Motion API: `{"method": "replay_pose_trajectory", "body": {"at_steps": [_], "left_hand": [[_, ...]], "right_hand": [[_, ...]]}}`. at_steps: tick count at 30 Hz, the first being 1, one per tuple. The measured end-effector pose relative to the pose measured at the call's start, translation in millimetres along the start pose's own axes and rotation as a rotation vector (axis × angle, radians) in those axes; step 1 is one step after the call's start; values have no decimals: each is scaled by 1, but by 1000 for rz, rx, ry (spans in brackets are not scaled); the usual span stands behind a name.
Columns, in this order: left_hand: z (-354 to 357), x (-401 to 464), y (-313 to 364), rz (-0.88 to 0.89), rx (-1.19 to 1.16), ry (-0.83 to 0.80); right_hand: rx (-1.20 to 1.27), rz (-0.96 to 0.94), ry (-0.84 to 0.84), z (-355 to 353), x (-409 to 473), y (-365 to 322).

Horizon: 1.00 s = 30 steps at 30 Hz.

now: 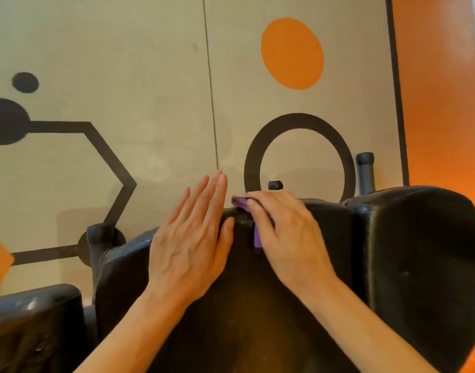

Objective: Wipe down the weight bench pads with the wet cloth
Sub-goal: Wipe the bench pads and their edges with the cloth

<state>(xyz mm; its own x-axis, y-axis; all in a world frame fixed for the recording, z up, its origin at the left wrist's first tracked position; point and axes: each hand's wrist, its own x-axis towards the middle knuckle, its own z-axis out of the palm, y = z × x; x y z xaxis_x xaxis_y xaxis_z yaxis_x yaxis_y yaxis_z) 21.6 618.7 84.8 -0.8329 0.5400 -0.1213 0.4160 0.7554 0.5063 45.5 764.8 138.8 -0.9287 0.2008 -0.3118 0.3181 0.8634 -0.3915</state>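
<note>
Right hand (286, 232) over seemingly purple cloth (241, 203)

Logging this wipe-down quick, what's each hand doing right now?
Left hand: open, fingers straight, resting flat on the centre pad.
Right hand: fingers curled over the purple cloth, pressing it on the pad's top edge.

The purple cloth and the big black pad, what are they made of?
The purple cloth looks like soft woven fabric, maybe microfibre: it folds and droops limply under the right hand. The black pad looks like vinyl or fake leather over padding: its surface is pebbly with a slight shine and rounded edges. The left hand rests flat on it.
</note>
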Motion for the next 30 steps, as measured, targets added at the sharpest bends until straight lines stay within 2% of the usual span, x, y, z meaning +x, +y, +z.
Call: {"method": "replay_pose_trajectory", "body": {"at_steps": [2, 4, 5, 8, 10, 12, 13, 16, 17, 18, 21, 23, 25, 27, 28, 30], "left_hand": [[-7, -7, -12, -21, -80, 12], [-15, -27, -27, -164, -116, 20], [-19, -40, -35, -266, -120, 24], [-18, -74, -42, -474, -154, 10], [-10, -81, -39, -489, -159, 41], [-4, -81, -40, -501, -142, 110], [-3, -80, -41, -503, -136, 137], [2, -81, -41, -503, -115, 178], [2, -81, -41, -502, -103, 185], [3, -80, -40, -499, -91, 187], [5, -80, -41, -492, -62, 197], [5, -80, -42, -490, -53, 203], [5, -79, -41, -482, -45, 209], [5, -79, -41, -468, -42, 211], [5, -78, -41, -469, -41, 213], [5, -79, -41, -473, -51, 212]], "right_hand": [[-19, 171, -3, -20, 3, 26], [0, 328, 50, -27, 0, 35], [-4, 349, 92, -20, -1, 25], [-18, 130, 132, 22, -7, -32], [-54, -95, 21, 39, -14, -53], [-110, -233, -46, 31, -11, -36], [-125, -201, -32, 20, -9, -17], [-22, 162, 132, -10, -16, 16], [-9, 223, 182, -3, -17, 6], [-24, 200, 193, 12, -17, -15], [-133, -162, 42, 67, -22, -75], [-176, -314, -89, 59, -17, -68], [-200, -253, -67, 28, -15, -27], [-102, 0, 53, 2, -22, -3], [-46, 96, 94, 5, -24, -8], [-96, 66, 114, 39, -28, -42]]}}
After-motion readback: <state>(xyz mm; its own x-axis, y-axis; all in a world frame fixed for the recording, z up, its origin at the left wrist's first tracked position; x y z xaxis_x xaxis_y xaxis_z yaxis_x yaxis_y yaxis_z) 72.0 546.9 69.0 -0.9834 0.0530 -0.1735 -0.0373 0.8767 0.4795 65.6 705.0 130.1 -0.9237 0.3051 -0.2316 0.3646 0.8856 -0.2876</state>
